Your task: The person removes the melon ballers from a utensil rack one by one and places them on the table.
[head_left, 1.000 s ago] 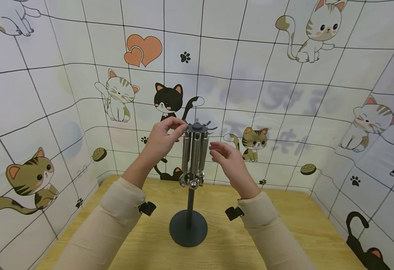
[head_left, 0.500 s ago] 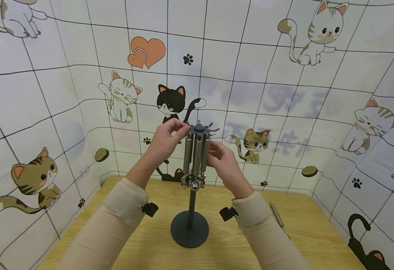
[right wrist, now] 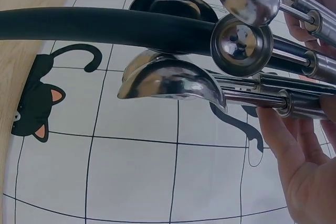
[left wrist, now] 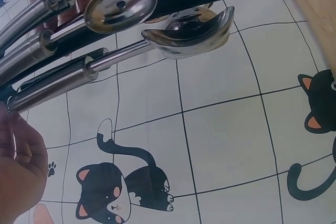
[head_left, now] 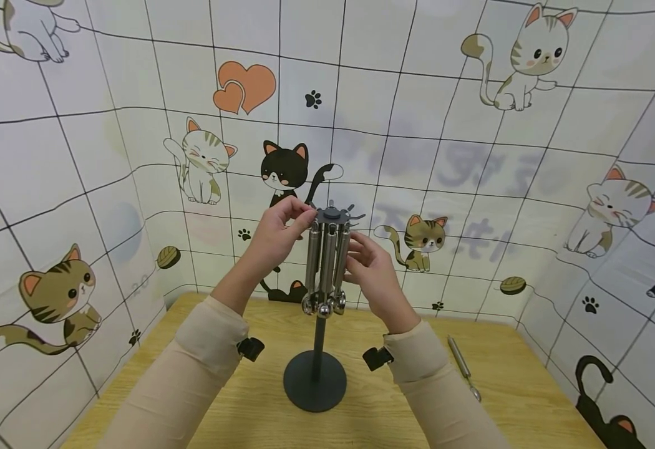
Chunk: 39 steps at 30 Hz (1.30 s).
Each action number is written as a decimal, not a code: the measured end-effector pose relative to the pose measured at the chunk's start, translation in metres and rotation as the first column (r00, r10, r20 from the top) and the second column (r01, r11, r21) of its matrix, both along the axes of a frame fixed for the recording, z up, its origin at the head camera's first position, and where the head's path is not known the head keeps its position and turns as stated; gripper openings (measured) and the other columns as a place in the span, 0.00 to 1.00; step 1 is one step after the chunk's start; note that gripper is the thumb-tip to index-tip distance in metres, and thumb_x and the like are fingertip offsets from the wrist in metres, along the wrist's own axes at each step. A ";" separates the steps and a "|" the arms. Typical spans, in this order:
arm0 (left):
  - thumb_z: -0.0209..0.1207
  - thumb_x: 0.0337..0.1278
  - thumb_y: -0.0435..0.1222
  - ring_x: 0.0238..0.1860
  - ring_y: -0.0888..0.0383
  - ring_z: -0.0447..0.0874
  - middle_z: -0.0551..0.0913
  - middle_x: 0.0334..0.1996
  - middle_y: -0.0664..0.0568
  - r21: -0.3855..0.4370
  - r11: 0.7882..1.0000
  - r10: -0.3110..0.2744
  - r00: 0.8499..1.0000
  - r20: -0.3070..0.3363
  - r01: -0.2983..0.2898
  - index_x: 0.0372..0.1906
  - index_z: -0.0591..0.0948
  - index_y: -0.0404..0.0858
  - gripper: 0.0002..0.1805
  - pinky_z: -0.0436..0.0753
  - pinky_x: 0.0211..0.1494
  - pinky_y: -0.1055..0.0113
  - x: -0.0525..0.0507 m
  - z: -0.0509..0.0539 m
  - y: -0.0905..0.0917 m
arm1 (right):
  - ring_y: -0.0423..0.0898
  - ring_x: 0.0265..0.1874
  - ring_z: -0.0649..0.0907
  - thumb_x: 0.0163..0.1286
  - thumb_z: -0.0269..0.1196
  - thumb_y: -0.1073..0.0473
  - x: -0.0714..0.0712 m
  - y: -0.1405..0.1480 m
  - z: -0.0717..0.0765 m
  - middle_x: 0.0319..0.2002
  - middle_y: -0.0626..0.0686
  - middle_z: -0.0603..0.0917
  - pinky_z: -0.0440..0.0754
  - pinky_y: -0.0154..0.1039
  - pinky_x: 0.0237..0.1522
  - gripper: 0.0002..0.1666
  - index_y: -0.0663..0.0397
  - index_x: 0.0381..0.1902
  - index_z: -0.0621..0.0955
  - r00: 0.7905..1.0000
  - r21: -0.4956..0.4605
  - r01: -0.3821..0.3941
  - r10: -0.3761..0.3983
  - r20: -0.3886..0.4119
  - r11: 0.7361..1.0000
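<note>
A grey rack (head_left: 332, 214) stands upright on the wooden surface (head_left: 266, 393), its pole (head_left: 319, 340) rising from a round base (head_left: 314, 394). Metal scoops (head_left: 329, 262) hang around the pole from the rack's top, handles up and bowls down.

The left hand (head_left: 279, 231) is at nine o'clock of the rack's top. Its thumb and forefinger are nearly closed, pinching the top's edge beside the upper end of a scoop; whether they have the rim or a hook cannot be told. The right hand (head_left: 375, 271) is at four o'clock of the top, just beside the hanging scoops. Its fingers are curled, and in the right wrist view thumb and forefinger hold the handle of one scoop, with other scoops close by.

A loose scoop (head_left: 460, 360) lies on the surface at three o'clock of the base, well apart from it and near the right sleeve (head_left: 431, 355), its handle toward eleven o'clock and its bowl toward five.

Each pale cuff has a black clip (head_left: 251, 349). Behind the rack hangs a white gridded cloth (head_left: 361, 93) with cats and, at eleven o'clock of the rack, orange hearts (head_left: 246, 86).
</note>
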State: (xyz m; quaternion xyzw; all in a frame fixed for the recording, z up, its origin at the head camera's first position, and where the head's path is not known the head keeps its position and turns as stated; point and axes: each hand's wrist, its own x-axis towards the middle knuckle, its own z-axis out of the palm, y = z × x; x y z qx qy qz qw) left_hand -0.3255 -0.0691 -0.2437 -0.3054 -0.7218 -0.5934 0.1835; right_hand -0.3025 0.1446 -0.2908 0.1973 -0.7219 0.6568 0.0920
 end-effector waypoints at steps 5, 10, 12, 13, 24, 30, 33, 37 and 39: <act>0.57 0.75 0.42 0.45 0.44 0.76 0.80 0.38 0.49 -0.003 1.000 -0.004 1.000 -0.001 0.004 0.47 0.79 0.37 0.11 0.81 0.46 0.56 -0.002 0.000 0.000 | 0.51 0.59 0.81 0.79 0.55 0.64 -0.002 0.001 0.001 0.63 0.54 0.78 0.85 0.50 0.51 0.30 0.44 0.75 0.68 1.000 -0.002 0.020 -0.020 -0.014 1.000; 0.57 0.75 0.42 0.44 0.48 0.76 0.80 0.39 0.49 -0.011 1.000 -0.016 1.000 -0.002 0.016 0.47 0.79 0.37 0.11 0.81 0.48 0.49 -0.003 0.001 0.001 | 0.51 0.59 0.80 0.79 0.55 0.63 -0.002 0.004 0.004 0.63 0.53 0.77 0.85 0.49 0.50 0.30 0.43 0.76 0.68 0.999 0.015 0.043 -0.043 0.000 0.999; 0.57 0.75 0.42 0.44 0.47 0.76 0.80 0.39 0.49 -0.016 1.000 -0.019 1.000 -0.007 0.019 0.47 0.79 0.37 0.11 0.81 0.47 0.50 -0.003 0.001 0.002 | 0.52 0.60 0.80 0.79 0.56 0.64 -0.001 0.005 0.005 0.64 0.54 0.77 0.85 0.50 0.50 0.31 0.44 0.77 0.66 0.999 0.020 0.052 -0.052 0.009 0.998; 0.57 0.75 0.42 0.44 0.46 0.76 0.80 0.39 0.48 -0.018 1.000 -0.019 1.000 -0.010 0.019 0.47 0.79 0.37 0.11 0.81 0.47 0.51 -0.004 0.002 0.002 | 0.52 0.60 0.80 0.79 0.56 0.64 -0.001 0.006 0.006 0.65 0.54 0.77 0.84 0.50 0.51 0.32 0.44 0.77 0.66 0.998 0.023 0.059 -0.059 0.013 0.998; 0.56 0.76 0.41 0.45 0.44 0.76 0.80 0.40 0.48 -0.034 0.999 -0.021 1.000 -0.004 0.021 0.47 0.78 0.36 0.11 0.81 0.48 0.49 -0.001 0.002 0.002 | 0.54 0.62 0.78 0.79 0.58 0.62 -0.007 0.018 0.009 0.67 0.57 0.74 0.84 0.50 0.51 0.33 0.44 0.78 0.65 0.995 0.048 0.098 -0.099 0.022 0.994; 0.55 0.77 0.41 0.44 0.43 0.75 0.79 0.39 0.48 -0.043 0.999 -0.017 1.000 -0.006 0.017 0.47 0.77 0.36 0.11 0.81 0.47 0.53 0.001 0.003 0.001 | 0.55 0.64 0.76 0.79 0.57 0.63 -0.008 0.030 0.005 0.68 0.60 0.71 0.84 0.50 0.52 0.34 0.44 0.79 0.62 0.993 0.030 0.106 -0.107 0.048 0.994; 0.55 0.77 0.41 0.42 0.49 0.75 0.79 0.40 0.47 -0.044 0.999 -0.014 1.000 -0.008 0.014 0.47 0.77 0.36 0.11 0.80 0.48 0.50 0.002 0.005 0.000 | 0.56 0.63 0.76 0.79 0.57 0.63 -0.009 0.039 0.002 0.67 0.61 0.71 0.85 0.50 0.50 0.35 0.45 0.79 0.61 0.992 0.021 0.110 -0.111 0.058 0.994; 0.56 0.76 0.41 0.42 0.52 0.76 0.80 0.40 0.48 -0.043 0.999 -0.008 1.000 -0.001 0.008 0.47 0.77 0.36 0.11 0.81 0.48 0.49 0.003 0.004 -0.001 | 0.58 0.62 0.77 0.79 0.56 0.64 -0.010 0.053 -0.005 0.65 0.63 0.72 0.85 0.48 0.48 0.35 0.46 0.79 0.62 0.989 0.022 0.122 -0.123 0.078 0.992; 0.56 0.76 0.41 0.42 0.52 0.76 0.80 0.39 0.48 -0.040 0.999 -0.006 1.000 0.003 0.006 0.47 0.77 0.36 0.11 0.81 0.47 0.52 0.003 0.002 -0.001 | 0.58 0.62 0.76 0.79 0.56 0.64 -0.009 0.061 -0.009 0.65 0.63 0.72 0.85 0.49 0.48 0.34 0.47 0.79 0.62 0.987 0.025 0.132 -0.133 0.089 0.991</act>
